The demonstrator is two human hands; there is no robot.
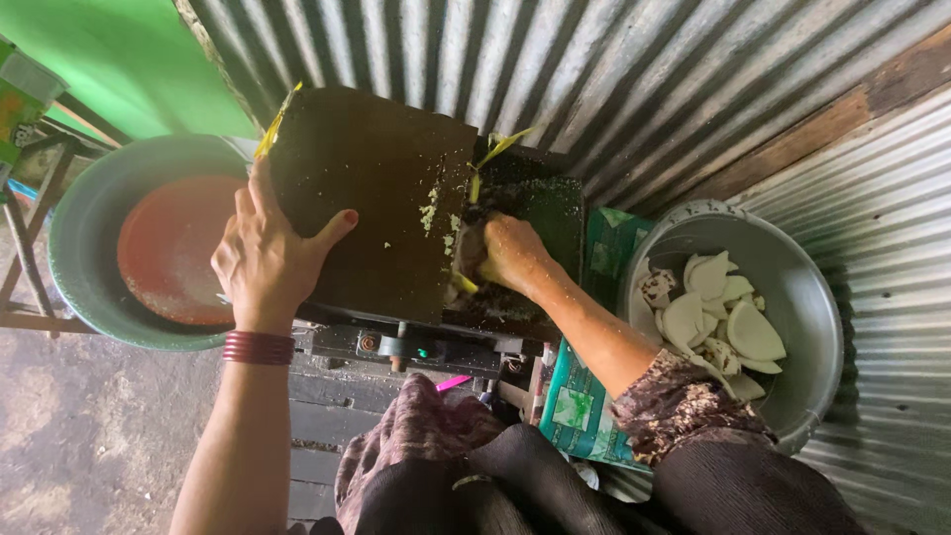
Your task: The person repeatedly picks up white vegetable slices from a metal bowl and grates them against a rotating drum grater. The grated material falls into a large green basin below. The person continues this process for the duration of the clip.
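grating machine cover: dark brown, flecked pale yellow
left basin: grey-green, rust-red inside
metal bowl: dull silver
coconut pieces: white, brown-edged
bangles: dark red
wall: grey corrugated stripes
sleeve: brown floral print

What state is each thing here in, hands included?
Left hand: open, flat against the dark cover.
Dark cover: tilted, speckled with white shreds.
Right hand: closed on a piece at the grater opening.
Grey basin: holds white cut pieces.
Green basin: holds a red plate.
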